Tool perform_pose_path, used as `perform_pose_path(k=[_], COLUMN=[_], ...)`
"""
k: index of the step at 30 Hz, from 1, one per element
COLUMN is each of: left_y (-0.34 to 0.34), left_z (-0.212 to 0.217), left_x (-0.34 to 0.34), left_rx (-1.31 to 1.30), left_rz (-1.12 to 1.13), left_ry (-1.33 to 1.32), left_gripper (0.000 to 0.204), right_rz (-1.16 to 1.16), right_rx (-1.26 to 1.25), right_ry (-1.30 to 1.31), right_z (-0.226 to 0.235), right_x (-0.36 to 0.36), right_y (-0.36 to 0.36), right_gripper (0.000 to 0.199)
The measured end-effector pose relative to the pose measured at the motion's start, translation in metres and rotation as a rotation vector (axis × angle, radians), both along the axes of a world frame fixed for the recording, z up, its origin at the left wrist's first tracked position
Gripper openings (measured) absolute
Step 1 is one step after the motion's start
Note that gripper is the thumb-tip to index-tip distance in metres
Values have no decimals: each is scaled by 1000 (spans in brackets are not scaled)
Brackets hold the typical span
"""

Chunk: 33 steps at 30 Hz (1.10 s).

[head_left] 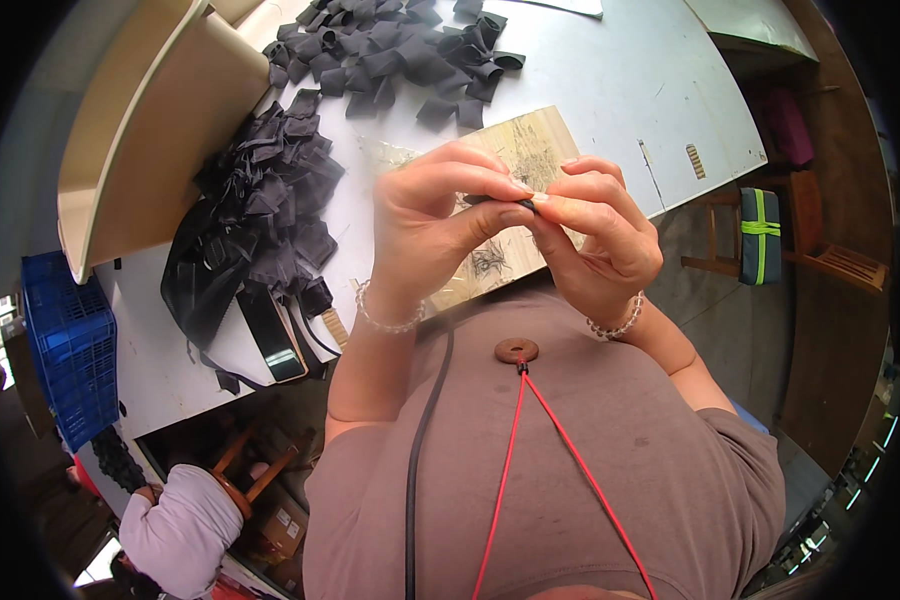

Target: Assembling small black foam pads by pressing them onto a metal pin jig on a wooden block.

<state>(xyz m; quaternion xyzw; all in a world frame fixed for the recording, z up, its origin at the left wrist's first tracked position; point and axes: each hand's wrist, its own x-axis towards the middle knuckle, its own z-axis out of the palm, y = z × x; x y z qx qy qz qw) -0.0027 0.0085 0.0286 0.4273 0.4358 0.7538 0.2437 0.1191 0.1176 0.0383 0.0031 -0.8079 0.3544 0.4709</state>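
Observation:
Above a wooden board [548, 128] with dark marks, my two hands meet at the fingertips. A small piece of black fabric [477, 200] is pinched there, mostly hidden by the fingers. My left hand [425, 215] has thumb and forefinger closed on its left end. Opposite it, my right hand [602, 225] pinches the other end, with its other fingers curled. Left of my left hand lies a heap of flat black fabric pieces [285, 190]. Farther back, many folded or looped black pieces [395, 60] are spread over the white table [610, 70].
A tall beige panel [150, 130] borders the table's left side, with a blue plastic crate [68, 345] beside it. At lower left a person in a light top [185, 525] is bent over. A cushioned stool [760, 235] stands at right. A black cord [425, 440] runs down my front.

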Motion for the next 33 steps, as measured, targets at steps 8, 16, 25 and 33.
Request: perform_pose_path(k=[8,16,25,33], left_y=[2,8,10,7], left_z=[-17,-21,-18,-9], left_x=[3,8,15,11], left_rx=[127,91,72,33], left_rz=[-119,-165,-9,68], left_ry=[-253,-376,-263,-115], left_gripper=[14,11,12,15], right_rz=[-58,-85,-96,-71], right_rx=[131,131,59,20], right_ry=[-42,-78,-33,-47], right_z=[11,17,6,6], right_x=[2,2,-1,-1], right_y=[-3,1,6,3], right_gripper=[28,22,19,15])
